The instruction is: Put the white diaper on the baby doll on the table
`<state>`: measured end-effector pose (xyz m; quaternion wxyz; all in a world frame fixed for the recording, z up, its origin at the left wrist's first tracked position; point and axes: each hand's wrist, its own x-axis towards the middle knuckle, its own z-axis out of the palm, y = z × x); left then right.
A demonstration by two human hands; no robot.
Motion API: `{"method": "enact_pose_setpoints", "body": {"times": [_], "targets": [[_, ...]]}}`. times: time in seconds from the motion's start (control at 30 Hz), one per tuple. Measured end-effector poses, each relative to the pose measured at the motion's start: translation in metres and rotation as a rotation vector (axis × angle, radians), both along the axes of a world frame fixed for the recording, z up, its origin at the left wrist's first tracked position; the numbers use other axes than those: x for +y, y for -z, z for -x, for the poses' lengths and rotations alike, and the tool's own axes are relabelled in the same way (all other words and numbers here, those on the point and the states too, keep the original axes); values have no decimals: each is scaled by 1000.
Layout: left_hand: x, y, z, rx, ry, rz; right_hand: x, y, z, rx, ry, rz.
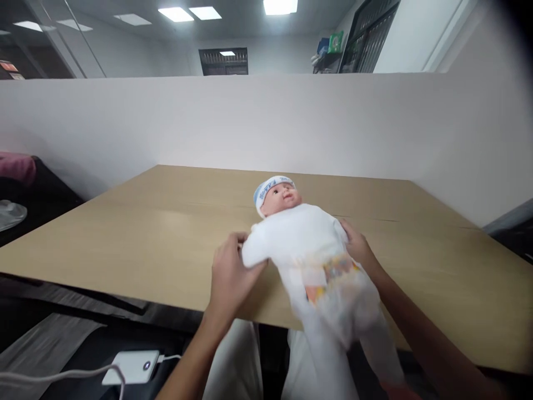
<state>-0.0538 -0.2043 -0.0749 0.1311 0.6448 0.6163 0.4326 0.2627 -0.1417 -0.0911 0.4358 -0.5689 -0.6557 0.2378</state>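
A baby doll (300, 233) lies face up at the table's front edge, its legs hanging over toward my lap. It has a white cloth body, a white cap (270, 191) with blue lettering and a diaper (333, 286) with a coloured band. My left hand (235, 272) is closed around the doll's arm on the left, thumb beneath it. On the other side my right hand (356, 244) grips the doll's other arm, its fingers partly hidden behind the body. The doll's lower legs are blurred.
The wooden table (125, 239) spreads out ahead, up against a white partition (250, 122). Lower left, a white power bank (131, 366) with a cable rests on a black seat. At the far left are a pink cloth (16, 166) and a clear plastic item (11, 214).
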Motion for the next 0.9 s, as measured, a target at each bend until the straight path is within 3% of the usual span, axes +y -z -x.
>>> {"method": "enact_pose_setpoints", "body": {"times": [0.1,0.2,0.27,0.37,0.53,0.67,0.8,0.9], "targets": [[-101,45,6,-90,86,190,-81,-15,0,-71,-105,35],[-180,96,20,-52,238,580,-156,-12,8,-165,-222,76],[-216,120,34,20,257,811,-198,-1,18,-213,-280,124],[-248,136,55,87,256,922,-239,22,40,-272,-333,188],[-271,140,71,183,330,908,-250,79,62,-271,-300,176],[-274,124,68,388,347,867,-243,121,51,-216,-306,286],[-270,90,63,682,410,834,-266,125,32,-148,-255,268],[-260,69,45,738,460,649,-293,113,30,-123,-259,302]]}}
